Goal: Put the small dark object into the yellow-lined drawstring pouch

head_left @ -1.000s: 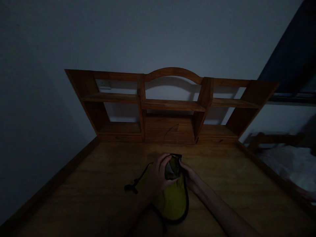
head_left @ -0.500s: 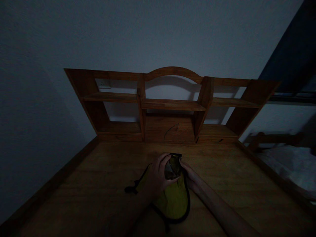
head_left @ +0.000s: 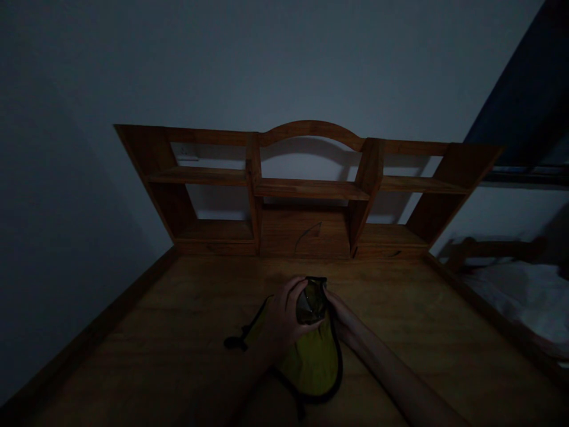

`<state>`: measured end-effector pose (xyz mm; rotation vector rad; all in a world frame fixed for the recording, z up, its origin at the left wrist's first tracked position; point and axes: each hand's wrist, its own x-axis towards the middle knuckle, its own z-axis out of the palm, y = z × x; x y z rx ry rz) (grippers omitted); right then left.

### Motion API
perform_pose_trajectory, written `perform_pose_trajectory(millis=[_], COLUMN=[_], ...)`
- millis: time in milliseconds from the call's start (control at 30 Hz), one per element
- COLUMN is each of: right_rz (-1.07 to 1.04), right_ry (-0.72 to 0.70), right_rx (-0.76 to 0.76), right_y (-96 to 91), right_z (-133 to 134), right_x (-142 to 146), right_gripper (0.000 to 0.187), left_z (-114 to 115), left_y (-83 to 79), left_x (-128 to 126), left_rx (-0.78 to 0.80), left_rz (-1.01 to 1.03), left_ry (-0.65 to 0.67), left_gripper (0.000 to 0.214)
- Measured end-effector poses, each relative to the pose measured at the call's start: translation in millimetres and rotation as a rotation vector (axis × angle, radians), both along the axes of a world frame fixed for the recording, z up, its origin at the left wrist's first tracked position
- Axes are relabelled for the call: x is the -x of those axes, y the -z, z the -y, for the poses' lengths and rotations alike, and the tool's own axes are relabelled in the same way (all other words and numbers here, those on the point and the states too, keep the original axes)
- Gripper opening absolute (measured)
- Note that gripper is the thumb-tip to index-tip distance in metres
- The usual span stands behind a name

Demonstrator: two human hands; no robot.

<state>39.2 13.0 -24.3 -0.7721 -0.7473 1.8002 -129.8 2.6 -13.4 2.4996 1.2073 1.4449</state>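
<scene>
A yellow-green cloth item (head_left: 313, 365) with black edging and short black straps lies on the wooden desk below my hands. At its upper end is a dark, shiny, rounded thing (head_left: 306, 308), perhaps see-through; the dim light hides its kind. My left hand (head_left: 284, 317) curls round this rounded thing from the left, fingers over the top and thumb beneath. On the right, my right hand (head_left: 340, 311) pinches the black edge of the cloth beside the opening. Its lower fingers are hidden behind the cloth.
The wooden desk (head_left: 186, 314) has raised side rims and a shelf unit (head_left: 311, 190) along its back, with small drawers at its base. White walls stand behind and at left. Beyond the right rim lies pale bedding (head_left: 524, 296). The room is dim.
</scene>
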Motion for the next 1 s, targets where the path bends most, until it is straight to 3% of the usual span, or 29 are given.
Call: perform_pose_trajectory(millis=[800,1000], right_rz=[-0.047,-0.015], right_ry=[-0.086,-0.043], right_rx=[0.009,-0.009], right_y=[-9.7,-10.6], right_z=[4.4,6.2], right_x=[-6.3,-7.2], right_gripper=[0.025,0.018], left_z=[-5.5,-4.6], left_y=[4.9,3.6], left_x=[-0.3,-0.1], left_rx=[-0.041,-0.067], left_rz=[-0.010,-0.016], left_ry=[-0.033,-0.035], left_gripper=[0.081,0.078])
